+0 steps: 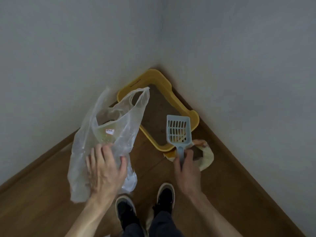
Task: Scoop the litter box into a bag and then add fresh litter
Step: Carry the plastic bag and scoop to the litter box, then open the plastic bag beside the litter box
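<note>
Litter box [195,119], yellow w/ brown-grey litter inside, sits on the wood floor [47,194], tucked into the corner where two grey walls meet. From the left: a clear plastic bag [109,117] is held up in the air, handle loops at the top, and overlaps the box's left side in view; a small red & white label shows through the plastic. Left hand [106,170] grips the bag low down, fingers slightly spread & curled into the plastic, thumb pressing in from the right. Btwn the arms, two dark shoes [125,209] stand on the floor. Next, a pale blue slotted scoop [177,130] is held over the box's near right corner, head pointing away from the person. Right hand [187,168] grips its handle, fingers & thumb wrapped close together round it. Far right, a pale sack [207,158] lies on the floor just beside that corner of the box, mouth open & dark inside
</note>
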The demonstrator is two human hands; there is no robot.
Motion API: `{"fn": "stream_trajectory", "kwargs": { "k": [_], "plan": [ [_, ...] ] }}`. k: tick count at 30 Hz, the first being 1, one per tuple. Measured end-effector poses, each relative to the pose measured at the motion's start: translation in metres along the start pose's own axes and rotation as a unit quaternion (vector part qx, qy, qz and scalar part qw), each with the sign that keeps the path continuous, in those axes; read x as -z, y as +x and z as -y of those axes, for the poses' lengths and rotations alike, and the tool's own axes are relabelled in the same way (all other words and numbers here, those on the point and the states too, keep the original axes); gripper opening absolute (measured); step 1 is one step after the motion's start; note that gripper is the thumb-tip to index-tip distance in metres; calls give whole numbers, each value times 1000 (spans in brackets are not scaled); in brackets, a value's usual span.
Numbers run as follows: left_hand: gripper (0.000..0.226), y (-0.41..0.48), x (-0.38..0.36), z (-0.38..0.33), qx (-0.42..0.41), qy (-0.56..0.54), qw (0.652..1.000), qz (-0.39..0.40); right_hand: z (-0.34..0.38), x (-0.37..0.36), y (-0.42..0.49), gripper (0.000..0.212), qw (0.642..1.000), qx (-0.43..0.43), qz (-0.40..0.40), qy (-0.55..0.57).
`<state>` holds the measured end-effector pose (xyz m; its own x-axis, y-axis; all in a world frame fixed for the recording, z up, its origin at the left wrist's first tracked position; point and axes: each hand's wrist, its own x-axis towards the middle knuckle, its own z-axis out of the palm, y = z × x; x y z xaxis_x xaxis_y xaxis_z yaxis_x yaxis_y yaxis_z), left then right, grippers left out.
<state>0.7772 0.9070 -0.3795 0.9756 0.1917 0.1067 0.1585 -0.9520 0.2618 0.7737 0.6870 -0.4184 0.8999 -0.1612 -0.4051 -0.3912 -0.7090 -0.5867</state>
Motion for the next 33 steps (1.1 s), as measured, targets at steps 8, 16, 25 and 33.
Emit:
{"fn": "stream_trajectory", "kwargs": {
  "k": [8, 16, 25, 33],
  "plan": [
    [41, 10, -114, 37, -26, -13, 999, -35, -51, -73, 90, 27, 999, 21, -34, -37],
    [39, 27, -208, 64, -75, -14, 995, -60, -84, -137, 169, 17, 988, 85, -70, -108],
    [38, 52, -269, 80, -100, -20, 993, -64, -96, -185, 235, 23, 979, 62, -52, -188],
    [39, 46, -285, 92, -111, -78, 991, 10, -105, -206, 258, 41, 966, 25, 0, -256]
  ]
}}
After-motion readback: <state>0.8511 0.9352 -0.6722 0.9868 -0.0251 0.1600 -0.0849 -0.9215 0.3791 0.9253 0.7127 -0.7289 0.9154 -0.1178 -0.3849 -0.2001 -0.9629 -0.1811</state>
